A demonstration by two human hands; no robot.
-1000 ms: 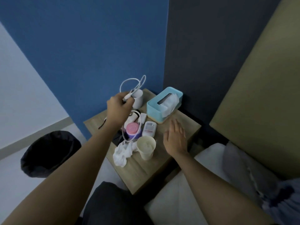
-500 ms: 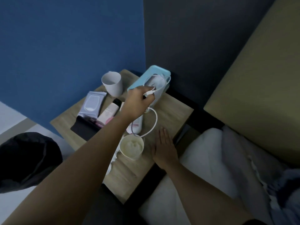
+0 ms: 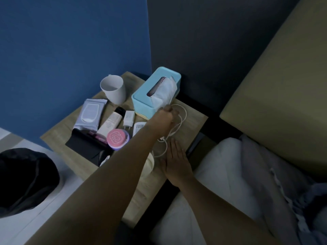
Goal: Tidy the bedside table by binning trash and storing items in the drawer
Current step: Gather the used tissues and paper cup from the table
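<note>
My left hand (image 3: 163,119) is closed on a white charging cable (image 3: 178,128) low over the right part of the wooden bedside table (image 3: 58,137), beside the blue tissue box (image 3: 152,92). The cable loops onto the table and runs toward my right hand (image 3: 177,161), which lies flat and open on the table's near right edge. A white mug (image 3: 113,89), a wipes pack (image 3: 91,114), a cream tube (image 3: 110,122), a white charger plug (image 3: 128,119), a pink round tin (image 3: 116,138) and a black case (image 3: 86,147) lie on the table. My left forearm hides a cream paper cup (image 3: 149,165) and crumpled tissue (image 3: 105,160).
A bin lined with a black bag (image 3: 24,179) stands on the floor left of the table. The bed with a white pillow (image 3: 228,174) and an olive headboard (image 3: 283,96) is on the right. Blue and dark walls back the table.
My left hand has carried the cable from above the mug on the left to the table's right side and lowered it there. My right hand stays flat on the table.
</note>
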